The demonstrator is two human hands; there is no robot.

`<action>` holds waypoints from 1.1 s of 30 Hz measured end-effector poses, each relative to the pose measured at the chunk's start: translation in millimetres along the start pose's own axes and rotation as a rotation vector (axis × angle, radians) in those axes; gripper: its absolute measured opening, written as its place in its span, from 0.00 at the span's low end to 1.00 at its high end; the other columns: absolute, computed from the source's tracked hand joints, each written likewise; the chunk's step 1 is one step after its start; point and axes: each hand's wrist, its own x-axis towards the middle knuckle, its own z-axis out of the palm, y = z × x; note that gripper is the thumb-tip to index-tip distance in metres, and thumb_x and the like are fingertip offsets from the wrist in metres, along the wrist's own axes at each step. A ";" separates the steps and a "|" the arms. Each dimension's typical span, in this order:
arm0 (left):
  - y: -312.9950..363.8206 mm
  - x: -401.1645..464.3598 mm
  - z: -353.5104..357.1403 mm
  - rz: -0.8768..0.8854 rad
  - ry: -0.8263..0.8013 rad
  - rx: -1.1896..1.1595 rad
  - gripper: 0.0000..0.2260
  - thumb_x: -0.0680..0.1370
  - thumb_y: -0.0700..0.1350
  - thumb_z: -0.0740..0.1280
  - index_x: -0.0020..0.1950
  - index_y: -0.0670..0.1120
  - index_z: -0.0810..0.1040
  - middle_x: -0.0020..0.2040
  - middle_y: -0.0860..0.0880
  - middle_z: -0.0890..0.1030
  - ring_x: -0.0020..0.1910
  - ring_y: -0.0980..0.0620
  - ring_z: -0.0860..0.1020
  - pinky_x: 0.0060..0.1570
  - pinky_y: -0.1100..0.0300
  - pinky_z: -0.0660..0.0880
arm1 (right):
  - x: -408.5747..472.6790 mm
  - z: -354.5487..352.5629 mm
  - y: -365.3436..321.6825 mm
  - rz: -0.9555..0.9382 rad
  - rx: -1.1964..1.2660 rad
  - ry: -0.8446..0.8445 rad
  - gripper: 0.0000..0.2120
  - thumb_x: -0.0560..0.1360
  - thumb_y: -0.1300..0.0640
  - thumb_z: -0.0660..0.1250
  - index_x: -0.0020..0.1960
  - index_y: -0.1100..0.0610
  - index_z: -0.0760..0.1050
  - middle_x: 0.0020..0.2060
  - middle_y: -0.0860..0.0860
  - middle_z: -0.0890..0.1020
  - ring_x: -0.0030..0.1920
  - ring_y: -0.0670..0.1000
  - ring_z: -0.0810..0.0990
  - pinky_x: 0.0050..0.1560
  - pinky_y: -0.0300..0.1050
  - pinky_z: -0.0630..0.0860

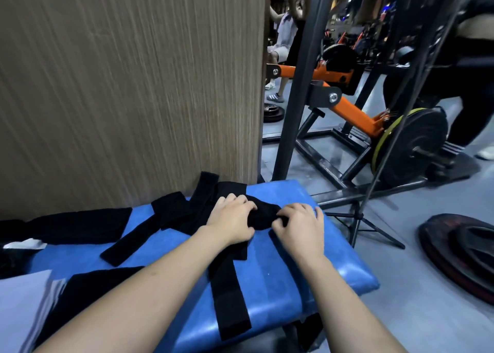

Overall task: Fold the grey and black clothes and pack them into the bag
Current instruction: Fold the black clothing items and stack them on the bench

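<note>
Black cloth strips (187, 213) lie crossed over one another on a blue padded bench (307, 267). My left hand (232, 219) and my right hand (299, 227) both pinch a bunched black piece (263, 215) between them near the bench's far right end. One long black strip (230, 299) runs toward me over the front edge. A larger black garment (77, 227) lies flat at the left, with a white label (25, 244) on it. A grey cloth with stripes (24, 307) sits at the lower left. No bag is visible.
A wood-grain panel (133, 85) stands right behind the bench. To the right are an orange and black weight machine (347, 107), a loaded plate (411, 149), a tripod (361, 219) and plates on the floor (459, 251). People stand in the background.
</note>
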 end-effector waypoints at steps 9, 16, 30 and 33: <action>15.8 7.3 -29.9 -0.036 0.312 -0.370 0.06 0.78 0.48 0.67 0.53 0.54 0.82 0.52 0.56 0.81 0.56 0.51 0.75 0.56 0.56 0.68 | -7.0 -65.5 1.3 0.173 0.619 0.455 0.04 0.77 0.59 0.64 0.51 0.55 0.74 0.39 0.50 0.81 0.42 0.55 0.78 0.47 0.51 0.75; 16.6 -9.6 -100.8 -0.025 0.451 -0.752 0.03 0.73 0.48 0.71 0.44 0.55 0.83 0.41 0.60 0.84 0.46 0.59 0.82 0.51 0.55 0.78 | -11.5 -81.5 17.9 0.277 0.759 0.662 0.07 0.79 0.61 0.63 0.56 0.56 0.75 0.42 0.43 0.78 0.42 0.43 0.74 0.48 0.43 0.71; -42.8 -109.5 -119.9 -0.291 0.276 -1.178 0.08 0.77 0.44 0.71 0.55 0.45 0.78 0.53 0.43 0.82 0.48 0.53 0.79 0.56 0.52 0.76 | -21.5 -70.9 -8.7 0.238 1.067 0.030 0.15 0.82 0.51 0.63 0.42 0.59 0.77 0.28 0.56 0.73 0.24 0.53 0.69 0.22 0.43 0.66; -56.2 -142.5 -112.0 -0.398 0.153 -1.444 0.17 0.78 0.37 0.70 0.65 0.45 0.74 0.57 0.39 0.81 0.50 0.49 0.81 0.56 0.51 0.78 | -25.3 -62.5 -16.3 0.266 1.095 -0.254 0.11 0.80 0.53 0.67 0.47 0.61 0.78 0.34 0.59 0.75 0.27 0.53 0.69 0.23 0.42 0.66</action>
